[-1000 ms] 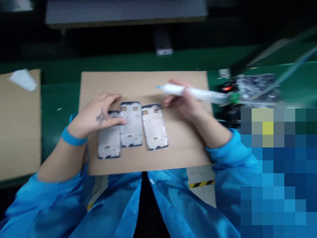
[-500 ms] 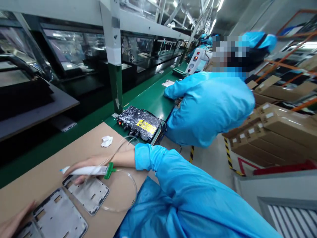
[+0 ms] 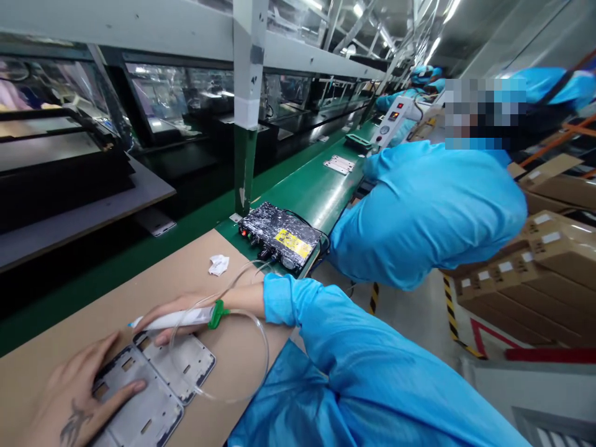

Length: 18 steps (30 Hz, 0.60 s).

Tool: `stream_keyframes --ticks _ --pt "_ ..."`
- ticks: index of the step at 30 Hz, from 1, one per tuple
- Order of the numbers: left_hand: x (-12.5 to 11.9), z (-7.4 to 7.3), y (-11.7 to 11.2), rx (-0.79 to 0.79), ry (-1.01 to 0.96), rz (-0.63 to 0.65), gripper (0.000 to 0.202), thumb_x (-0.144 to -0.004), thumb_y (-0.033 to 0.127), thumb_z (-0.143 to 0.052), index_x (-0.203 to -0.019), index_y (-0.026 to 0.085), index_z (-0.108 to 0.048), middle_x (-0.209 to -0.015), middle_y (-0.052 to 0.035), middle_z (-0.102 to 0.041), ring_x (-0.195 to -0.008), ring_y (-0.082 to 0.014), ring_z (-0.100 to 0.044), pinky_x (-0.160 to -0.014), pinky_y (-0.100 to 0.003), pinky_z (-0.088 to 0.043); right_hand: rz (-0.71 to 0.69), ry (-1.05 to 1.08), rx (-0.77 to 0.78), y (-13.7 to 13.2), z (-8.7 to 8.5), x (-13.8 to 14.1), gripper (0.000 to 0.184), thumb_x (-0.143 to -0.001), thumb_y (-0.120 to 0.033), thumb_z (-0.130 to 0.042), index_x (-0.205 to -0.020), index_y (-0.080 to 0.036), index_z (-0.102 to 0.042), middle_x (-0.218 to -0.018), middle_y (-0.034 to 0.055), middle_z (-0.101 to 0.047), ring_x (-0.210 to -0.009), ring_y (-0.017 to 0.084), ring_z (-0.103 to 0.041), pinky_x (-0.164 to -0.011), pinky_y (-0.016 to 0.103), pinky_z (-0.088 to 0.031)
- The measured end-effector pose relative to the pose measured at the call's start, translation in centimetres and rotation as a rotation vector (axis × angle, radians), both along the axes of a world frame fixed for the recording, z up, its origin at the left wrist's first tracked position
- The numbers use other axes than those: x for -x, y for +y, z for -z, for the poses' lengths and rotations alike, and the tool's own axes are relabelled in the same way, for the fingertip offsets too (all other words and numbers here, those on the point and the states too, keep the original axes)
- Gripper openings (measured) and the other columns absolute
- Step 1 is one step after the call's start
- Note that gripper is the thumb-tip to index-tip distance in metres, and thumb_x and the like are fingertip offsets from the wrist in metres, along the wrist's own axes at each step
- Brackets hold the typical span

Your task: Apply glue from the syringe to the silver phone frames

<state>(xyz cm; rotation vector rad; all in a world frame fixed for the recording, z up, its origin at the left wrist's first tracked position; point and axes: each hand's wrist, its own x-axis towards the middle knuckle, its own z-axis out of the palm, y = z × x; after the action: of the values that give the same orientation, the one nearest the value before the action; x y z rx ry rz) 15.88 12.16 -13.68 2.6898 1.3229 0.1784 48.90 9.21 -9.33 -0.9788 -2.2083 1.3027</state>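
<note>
My left hand is spread over a flat grey metal phone-style frame, thumb across its face and fingers along its far edge. A second, similar frame lies edge to edge with it. Over that one is my right hand, closed on a white dispensing syringe with a blue tip and a green cap. The syringe lies nearly flat, its tip pointing left, past the frame's far corner. From the cap a clear tube loops over the cardboard. Some of the right fingers are hidden.
Brown cardboard covers the bench, with a crumpled white tissue on it. A speckled black control box stands beyond. A co-worker in a blue smock sits to the right. A bench post rises behind the box.
My left hand has come in from the left edge onto the near frame. The two frames, earlier apart at an angle, now meet along their edges. The view has shifted left.
</note>
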Motion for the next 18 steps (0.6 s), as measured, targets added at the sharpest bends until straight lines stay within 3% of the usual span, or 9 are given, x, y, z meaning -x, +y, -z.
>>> stream_keyframes --ticks 4,7,9,11,13,15,18 --pt "0.2 0.2 0.0 0.112 -0.040 -0.046 0.085 -0.087 0.080 -0.062 -0.150 0.023 -0.066 -0.145 -0.0167 -0.076 -0.138 -0.0456 -0.069 -0.122 -0.065 -0.056 -0.104 0.130 -0.018 0.1 1.8 -0.4 0.059 -0.113 -0.047 -0.076 -0.161 -0.015 -0.064 -0.169 0.0153 -0.066 -0.155 0.028 -0.067 -0.128 0.028 -0.050" --pt "0.0 0.0 -0.6 0.167 -0.075 -0.062 0.100 -0.078 0.084 -0.069 -0.154 0.021 -0.065 -0.149 -0.0179 -0.074 -0.141 -0.0464 -0.066 -0.122 -0.065 -0.055 -0.181 0.327 -0.071 -0.3 3.2 -0.4 0.056 -0.111 -0.046 -0.078 -0.155 -0.012 -0.068 -0.168 0.0201 -0.065 -0.157 0.029 -0.065 -0.128 0.031 -0.050" --pt "-0.8 -0.4 -1.4 0.170 -0.081 -0.048 0.105 -0.076 0.088 -0.070 -0.155 0.020 -0.065 -0.149 -0.0184 -0.073 -0.142 -0.0474 -0.065 -0.121 -0.066 -0.055 -0.178 0.466 -0.023 -0.8 3.8 -0.2 0.056 -0.113 -0.046 -0.074 -0.156 -0.010 -0.066 -0.169 0.0217 -0.063 -0.148 0.026 -0.069 -0.123 0.031 -0.055" --pt "-1.8 -0.7 -2.2 0.120 -0.058 -0.015 0.096 -0.082 0.089 -0.065 -0.148 0.020 -0.070 -0.143 -0.0182 -0.073 -0.136 -0.0473 -0.066 -0.119 -0.066 -0.055 -0.107 0.560 0.113 -1.2 4.2 0.3 0.053 -0.115 -0.047 -0.072 -0.154 -0.012 -0.067 -0.154 0.0174 -0.072 -0.125 0.020 -0.075 -0.108 0.027 -0.060" --pt "-2.5 -0.8 -2.8 0.040 -0.054 0.021 0.088 -0.088 0.091 -0.060 -0.138 0.020 -0.076 -0.132 -0.0182 -0.073 -0.129 -0.0473 -0.067 -0.116 -0.067 -0.056 0.006 0.621 0.277 -1.3 4.4 0.8 0.048 -0.114 -0.049 -0.074 -0.148 -0.014 -0.071 -0.120 0.0081 -0.079 -0.097 0.014 -0.072 -0.085 0.021 -0.059" --pt "-2.7 -0.7 -3.2 -0.002 -0.074 0.049 0.086 -0.090 0.091 -0.057 -0.140 0.023 -0.077 -0.130 -0.0159 -0.073 -0.125 -0.0460 -0.068 -0.114 -0.066 -0.056 0.115 0.686 0.410 -1.3 4.6 1.2 0.046 -0.113 -0.050 -0.075 -0.144 -0.016 -0.072 -0.093 0.0002 -0.073 -0.077 0.012 -0.063 -0.065 0.019 -0.049" --pt "-2.5 -0.4 -3.5 -0.013 -0.095 0.050 0.084 -0.091 0.090 -0.057 -0.152 0.034 -0.072 -0.132 -0.0112 -0.075 -0.122 -0.0434 -0.070 -0.110 -0.064 -0.057 0.248 0.774 0.459 -1.5 4.5 1.4 0.046 -0.112 -0.052 -0.076 -0.144 -0.020 -0.073 -0.082 -0.0039 -0.066 -0.067 0.011 -0.053 -0.057 0.020 -0.041"
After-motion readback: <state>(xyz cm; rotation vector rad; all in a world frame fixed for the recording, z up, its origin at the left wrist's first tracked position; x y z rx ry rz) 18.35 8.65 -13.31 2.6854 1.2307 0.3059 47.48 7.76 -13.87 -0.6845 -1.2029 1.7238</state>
